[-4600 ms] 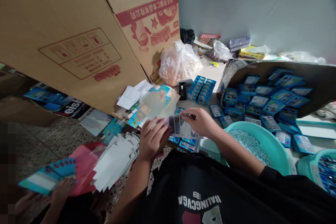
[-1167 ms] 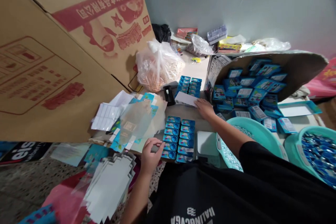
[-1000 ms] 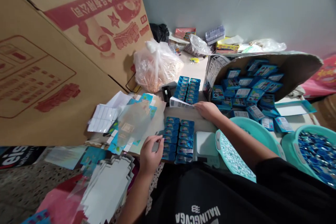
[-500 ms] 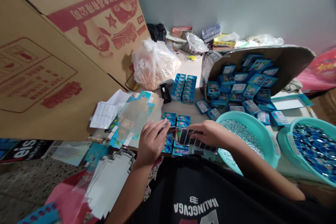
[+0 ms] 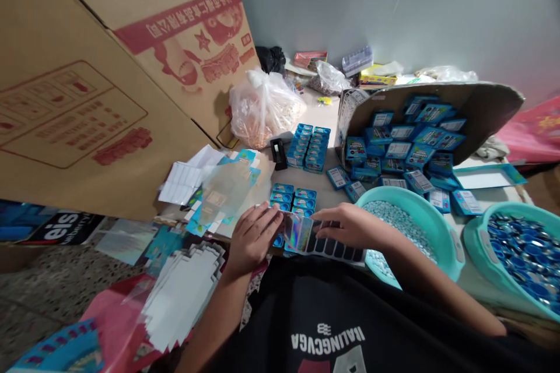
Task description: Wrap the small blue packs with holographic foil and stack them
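Observation:
A shiny sticker sheet point(image 5: 298, 232) stretches between my hands, its left part rainbow-coloured and its right part showing rows of dark rounded rectangles. My left hand point(image 5: 257, 234) closes at its left edge; the thumb is hidden. With its fingers bent over the upper edge, my right hand point(image 5: 347, 225) grips the sheet farther right. Beneath and just beyond it lie two columns of small blue boxes point(image 5: 305, 193) with round blue tops, partly covered by the sheet and my left hand.
Behind stand stacked blue boxes point(image 5: 317, 151) beside a black stapler-like object point(image 5: 278, 154). An open carton point(image 5: 490, 99) spills blue packs. Turquoise basins point(image 5: 455, 265) hold pale pellets and blue pieces. Paper sheets point(image 5: 225, 198) lie left, below a large cardboard box point(image 5: 79, 145).
The sticker sheet has tilted, so its left part now shines rainbow and it covers more of the near blue boxes. Both hands stay on it. The camera view has shifted slightly.

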{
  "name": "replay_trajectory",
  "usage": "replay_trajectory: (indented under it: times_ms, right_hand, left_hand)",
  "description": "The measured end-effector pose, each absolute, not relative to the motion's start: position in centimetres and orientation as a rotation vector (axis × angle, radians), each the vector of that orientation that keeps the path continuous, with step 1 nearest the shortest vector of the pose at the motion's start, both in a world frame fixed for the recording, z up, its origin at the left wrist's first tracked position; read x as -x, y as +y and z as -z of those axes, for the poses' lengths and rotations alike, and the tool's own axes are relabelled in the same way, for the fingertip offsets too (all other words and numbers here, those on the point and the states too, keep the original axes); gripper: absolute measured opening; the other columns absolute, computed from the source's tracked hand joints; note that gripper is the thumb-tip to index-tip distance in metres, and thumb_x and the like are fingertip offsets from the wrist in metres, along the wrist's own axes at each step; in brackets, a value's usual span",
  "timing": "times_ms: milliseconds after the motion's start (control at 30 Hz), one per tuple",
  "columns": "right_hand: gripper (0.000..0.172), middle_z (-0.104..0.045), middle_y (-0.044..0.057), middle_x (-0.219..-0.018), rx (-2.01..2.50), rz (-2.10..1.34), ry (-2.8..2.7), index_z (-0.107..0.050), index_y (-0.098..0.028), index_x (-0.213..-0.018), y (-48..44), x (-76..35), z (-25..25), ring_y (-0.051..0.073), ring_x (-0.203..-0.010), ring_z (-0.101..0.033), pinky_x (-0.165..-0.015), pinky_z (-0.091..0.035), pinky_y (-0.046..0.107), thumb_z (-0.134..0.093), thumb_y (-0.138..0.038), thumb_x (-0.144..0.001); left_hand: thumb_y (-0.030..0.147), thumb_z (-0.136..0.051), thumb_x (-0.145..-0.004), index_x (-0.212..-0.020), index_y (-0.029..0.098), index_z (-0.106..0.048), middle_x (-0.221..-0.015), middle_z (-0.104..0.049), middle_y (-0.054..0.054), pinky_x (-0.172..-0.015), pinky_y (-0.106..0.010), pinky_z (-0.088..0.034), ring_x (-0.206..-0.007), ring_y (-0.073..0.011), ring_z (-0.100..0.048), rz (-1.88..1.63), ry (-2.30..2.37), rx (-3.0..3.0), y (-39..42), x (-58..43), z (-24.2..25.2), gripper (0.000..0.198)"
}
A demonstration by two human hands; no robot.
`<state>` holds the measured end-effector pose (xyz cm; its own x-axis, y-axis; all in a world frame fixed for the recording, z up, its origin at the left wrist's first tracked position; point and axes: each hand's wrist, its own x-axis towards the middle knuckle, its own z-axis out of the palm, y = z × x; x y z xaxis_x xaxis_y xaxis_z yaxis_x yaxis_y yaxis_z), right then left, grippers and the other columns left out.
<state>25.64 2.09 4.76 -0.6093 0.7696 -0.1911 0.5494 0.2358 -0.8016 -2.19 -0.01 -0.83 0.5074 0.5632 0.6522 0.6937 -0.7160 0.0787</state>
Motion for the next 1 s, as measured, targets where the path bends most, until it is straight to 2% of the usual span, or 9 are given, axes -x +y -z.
replay_trajectory:
  times_ms: [233,333,467,600,667,733,800,867,1000]
  right_hand:
    - [0.035,-0.076,0.003,-0.089,1.316,-1.274,-2.101,-0.069,-0.024,-0.116,2.5,-25.1,-3.8,0.020,-0.072,-0.069,-0.063,-0.049,0.026,-0.064,-0.037,-0.084]
    - [0.027,-0.074,0.004,-0.087,1.402,-1.126,-1.958,-0.071,-0.020,-0.102,4.4,-24.8,-2.7,0.020,-0.075,-0.067,-0.063,-0.048,0.026,-0.062,-0.038,-0.084]
    - [0.026,-0.072,0.005,-0.084,1.535,-0.919,-1.785,-0.070,-0.016,-0.098,10.2,-24.3,-1.3,0.021,-0.074,-0.065,-0.062,-0.047,0.027,-0.058,-0.035,-0.085]
    - [0.045,-0.069,0.014,-0.109,1.827,-0.599,-1.733,-0.059,-0.012,-0.125,17.9,-23.4,-1.1,0.030,-0.096,-0.066,-0.082,-0.050,0.037,-0.059,-0.033,-0.085]
    - [0.065,-0.055,0.025,-0.133,1.956,-0.357,-1.707,-0.043,-0.007,-0.141,20.1,-22.7,-1.4,0.037,-0.117,-0.057,-0.094,-0.046,0.047,-0.062,-0.033,-0.084]
    - [0.067,-0.042,0.027,-0.144,1.891,-0.213,-1.701,-0.038,-0.006,-0.143,19.8,-21.9,-1.5,0.039,-0.128,-0.046,-0.101,-0.040,0.052,-0.060,-0.034,-0.086]
    - [0.051,-0.050,0.022,-0.138,1.679,-0.309,-1.753,-0.049,-0.011,-0.135,17.0,-21.2,-0.9,0.035,-0.127,-0.048,-0.103,-0.040,0.050,-0.054,-0.035,-0.091]
    - [0.036,-0.064,0.014,-0.122,1.470,-0.678,-1.839,-0.062,-0.018,-0.121,12.6,-20.7,0.5,0.029,-0.115,-0.058,-0.100,-0.045,0.046,-0.053,-0.037,-0.092]
    - [0.051,-0.064,0.012,-0.123,1.466,-1.546,-1.593,-0.060,-0.020,-0.122,4.8,-20.6,4.8,0.024,-0.101,-0.064,-0.082,-0.055,0.036,-0.071,-0.045,-0.078]
  left_hand:
    - [0.015,-0.071,-0.079,-0.100,0.024,-0.065,-0.106,-0.074,-0.005,-0.108,-0.048,-0.042,-0.111,-0.0235,-0.066,1.230,-1.219,2.397,-1.8,1.7,1.7,0.024]
    - [0.015,-0.067,-0.082,-0.090,0.021,-0.058,-0.097,-0.073,-0.006,-0.092,-0.042,-0.054,-0.098,-0.0202,-0.070,1.732,-1.614,2.227,-2.8,1.0,2.6,0.013]
    - [0.031,-0.066,-0.084,-0.087,0.019,-0.056,-0.087,-0.069,-0.005,-0.075,-0.031,-0.058,-0.083,-0.0178,-0.070,2.164,-2.331,1.723,-3.8,1.0,3.8,0.016]
    - [0.040,-0.072,-0.078,-0.088,0.018,-0.059,-0.081,-0.069,-0.003,-0.069,-0.026,-0.054,-0.073,-0.0157,-0.068,2.177,-2.775,1.616,-3.6,1.8,4.1,0.027]
    - [0.041,-0.073,-0.075,-0.087,0.018,-0.060,-0.075,-0.067,-0.001,-0.066,-0.025,-0.052,-0.068,-0.0142,-0.066,2.176,-2.941,1.652,-2.9,1.7,4.1,0.029]
    - [0.043,-0.075,-0.072,-0.083,0.018,-0.060,-0.071,-0.066,0.001,-0.064,-0.025,-0.050,-0.063,-0.0130,-0.064,2.242,-3.077,1.640,-2.1,1.2,4.3,0.031]
    - [0.044,-0.077,-0.068,-0.080,0.018,-0.059,-0.067,-0.065,0.002,-0.062,-0.025,-0.048,-0.060,-0.0125,-0.062,2.325,-3.206,1.531,-1.2,0.4,4.8,0.034]
    - [0.045,-0.079,-0.063,-0.078,0.018,-0.059,-0.063,-0.064,0.003,-0.060,-0.025,-0.046,-0.057,-0.0123,-0.060,2.337,-3.338,1.413,-0.5,-0.5,5.5,0.037]
    - [0.045,-0.080,-0.061,-0.076,0.017,-0.061,-0.057,-0.060,0.004,-0.056,-0.023,-0.043,-0.053,-0.0109,-0.056,2.183,-3.538,1.469,0.4,-2.1,7.0,0.037]
